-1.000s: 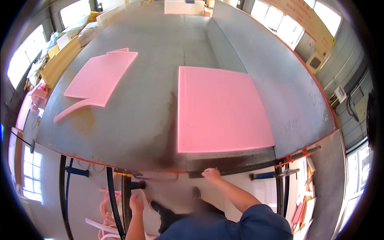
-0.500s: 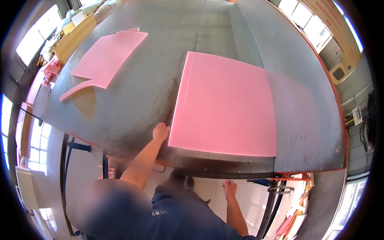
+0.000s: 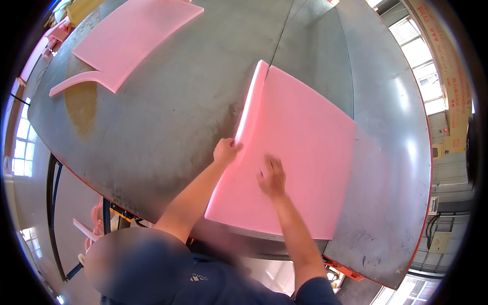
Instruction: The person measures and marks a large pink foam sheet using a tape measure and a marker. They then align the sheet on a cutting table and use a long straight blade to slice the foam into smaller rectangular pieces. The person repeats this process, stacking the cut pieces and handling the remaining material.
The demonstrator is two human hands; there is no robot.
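Observation:
A large pink foam sheet [image 3: 305,152] lies on the grey metal table. A narrow foam strip [image 3: 250,109] runs along its left edge, lifted and parted from the sheet at the far end; whether it is free at the near end I cannot tell. My left hand [image 3: 227,151] is closed on this strip about halfway along. My right hand [image 3: 272,175] is over the sheet just right of the strip, slightly blurred, its fingers apart and nothing in them. Whether it touches the foam is unclear.
Other pink foam pieces [image 3: 137,35] lie at the far left of the grey table [image 3: 178,117], one with a curved strip beside a tan stain. A dark perforated edge [image 3: 254,235] runs along the table's front. More pink scraps [image 3: 96,223] are below, at left.
My left hand has moved forward along the foam's edge and grips the strip, which has bent away from the sheet. My right hand has come up from below the table edge to over the sheet.

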